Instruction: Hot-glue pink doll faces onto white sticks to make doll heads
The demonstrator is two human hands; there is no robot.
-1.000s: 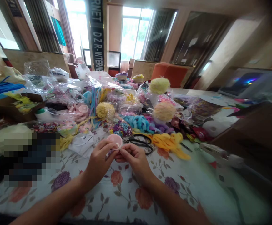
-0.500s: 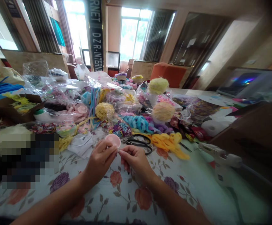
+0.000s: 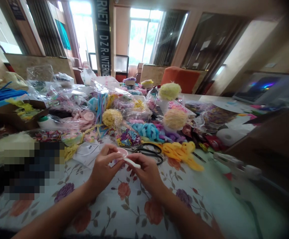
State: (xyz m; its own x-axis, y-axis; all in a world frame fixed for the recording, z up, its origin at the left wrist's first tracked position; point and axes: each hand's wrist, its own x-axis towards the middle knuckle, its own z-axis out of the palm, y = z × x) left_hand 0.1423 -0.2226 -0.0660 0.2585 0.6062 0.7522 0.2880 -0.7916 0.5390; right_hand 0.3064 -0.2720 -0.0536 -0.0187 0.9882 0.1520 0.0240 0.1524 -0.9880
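My left hand (image 3: 107, 166) and my right hand (image 3: 145, 171) meet over the floral tablecloth (image 3: 102, 205). Between their fingertips is a thin white strip (image 3: 132, 162), pinched by both; its free end lies over the fingers of my right hand. Just behind the fingertips sits a small pink round piece (image 3: 122, 152), partly covered by my left fingers. Black-handled scissors (image 3: 150, 148) lie behind my right hand. A yellow fuzzy strip (image 3: 178, 151) is bundled to their right.
Behind are blue fuzzy strips (image 3: 145, 131), pompoms (image 3: 112, 118) and plastic-wrapped craft pieces. A white glue gun (image 3: 236, 166) lies at the right, near a brown box (image 3: 271, 139). White packets (image 3: 86, 153) lie left of my hands. A blurred patch covers the far left.
The white strip now shows between my fingers, stretching over my right hand. My hands cover more of the pink round piece than before.
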